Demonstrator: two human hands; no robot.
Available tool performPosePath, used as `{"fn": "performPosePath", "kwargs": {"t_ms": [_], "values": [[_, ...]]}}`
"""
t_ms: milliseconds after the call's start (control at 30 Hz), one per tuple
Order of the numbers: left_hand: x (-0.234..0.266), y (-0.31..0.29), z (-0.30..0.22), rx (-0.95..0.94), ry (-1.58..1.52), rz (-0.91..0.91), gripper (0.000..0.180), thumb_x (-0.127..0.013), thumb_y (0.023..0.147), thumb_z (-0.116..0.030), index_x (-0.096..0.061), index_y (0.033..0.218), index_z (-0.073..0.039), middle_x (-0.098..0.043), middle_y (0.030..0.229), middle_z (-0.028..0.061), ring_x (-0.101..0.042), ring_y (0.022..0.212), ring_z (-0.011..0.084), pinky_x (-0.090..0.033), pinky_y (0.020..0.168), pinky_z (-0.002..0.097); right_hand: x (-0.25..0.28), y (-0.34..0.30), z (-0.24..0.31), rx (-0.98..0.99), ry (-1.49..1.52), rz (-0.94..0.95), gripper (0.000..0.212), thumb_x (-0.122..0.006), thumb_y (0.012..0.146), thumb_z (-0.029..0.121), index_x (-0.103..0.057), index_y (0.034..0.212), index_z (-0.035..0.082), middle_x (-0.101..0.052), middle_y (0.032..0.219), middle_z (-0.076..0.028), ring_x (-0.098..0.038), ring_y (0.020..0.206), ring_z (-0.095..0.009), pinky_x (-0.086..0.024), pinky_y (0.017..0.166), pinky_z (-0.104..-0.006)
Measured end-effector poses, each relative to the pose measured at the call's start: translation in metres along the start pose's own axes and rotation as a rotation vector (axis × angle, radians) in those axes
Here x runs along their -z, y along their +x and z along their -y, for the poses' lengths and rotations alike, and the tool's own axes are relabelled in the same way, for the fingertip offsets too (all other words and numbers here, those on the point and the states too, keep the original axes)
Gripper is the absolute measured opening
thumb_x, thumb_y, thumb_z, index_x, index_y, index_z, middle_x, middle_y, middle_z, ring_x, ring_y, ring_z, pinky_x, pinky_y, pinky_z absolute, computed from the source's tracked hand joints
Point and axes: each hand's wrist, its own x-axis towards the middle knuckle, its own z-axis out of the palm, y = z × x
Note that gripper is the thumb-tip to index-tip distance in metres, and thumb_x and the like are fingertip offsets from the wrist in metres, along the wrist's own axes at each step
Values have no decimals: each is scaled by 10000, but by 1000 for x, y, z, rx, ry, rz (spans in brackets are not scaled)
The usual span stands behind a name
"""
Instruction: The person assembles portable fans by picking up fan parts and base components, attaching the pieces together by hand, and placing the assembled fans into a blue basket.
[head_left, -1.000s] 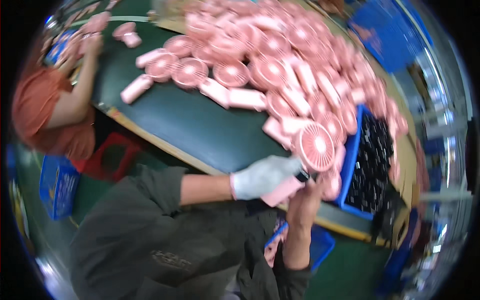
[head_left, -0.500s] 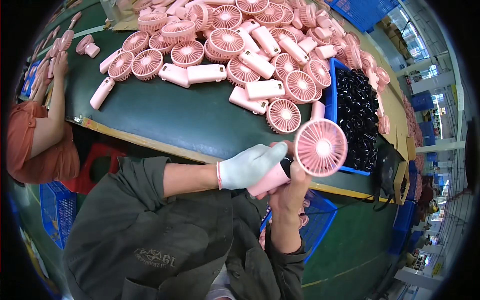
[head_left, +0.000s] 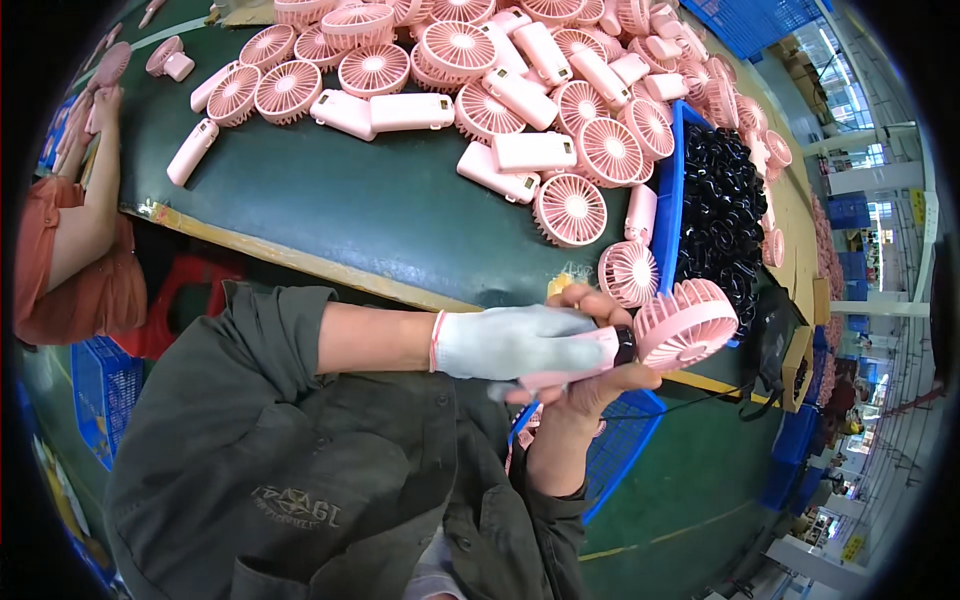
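Note:
A pink handheld fan (head_left: 690, 322) lies tilted between my two hands, its round caged head pointing right. Around the neck, between head and handle, sits a black loop (head_left: 625, 345). My left hand (head_left: 520, 342), in a white glove, is closed over the pink handle and hides most of it. My bare right hand (head_left: 590, 392) cradles the fan from below, its thumb lying beside the neck. Just beyond the held fan, another pink fan (head_left: 628, 274) lies on the table against a blue bin (head_left: 668, 215) filled with black loops (head_left: 718, 200).
Many pink fans (head_left: 458, 48) are heaped across the far side of the green table (head_left: 330, 205). A blue basket (head_left: 625, 440) stands below the table edge by my right arm. At far left, another person's arm (head_left: 85, 235) reaches over the table beside a red stool (head_left: 185, 300).
The fan has moved right and turned, so its cage now shows from the side. My left hand has slid along the handle toward the neck, covering more of it.

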Motion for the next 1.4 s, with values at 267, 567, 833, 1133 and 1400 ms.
{"fn": "performPosePath", "kwargs": {"t_ms": [267,567,833,1133,1400], "values": [[-8,8,-8,-171,746,-342,382,-703,715,-448,-586,835,-105,-591,781,84,-632,606,258,-504,483,387,-8,9,11,-55,9,-140,831,-563,811,683,-540,1254,-20,-543,1259,-233,-511,1178,-350,-430,998,-529],[67,17,26,-149,1154,-257,538,-771,601,-380,-590,964,-28,-574,1030,149,-562,992,299,-460,871,407,113,-75,134,244,-196,-593,287,-625,913,369,-599,830,96,-601,789,-47,-600,891,-257,-483,906,-469],[87,49,46,-26,1418,-164,679,-677,729,-535,-584,1133,3,-557,1136,129,-515,1057,237,-412,866,362,175,-295,47,-301,-628,-1107,558,-588,951,213,-349,1437,81,-502,1196,-77,-504,1029,-160,-463,852,-271],[95,40,51,34,1314,-109,468,-699,701,-548,-595,743,-94,-585,735,92,-610,711,256,-486,616,377,161,-151,101,-39,-917,-1132,279,-561,935,133,-467,675,104,-454,613,25,-416,526,-71,-337,460,-231],[66,42,28,-476,1242,39,334,-708,637,-378,-536,690,-96,-541,721,94,-581,712,274,-490,637,383,102,69,133,196,-1921,-252,108,-675,811,81,-633,855,-9,-631,855,-118,-614,752,-264,-495,671,-324]]}}
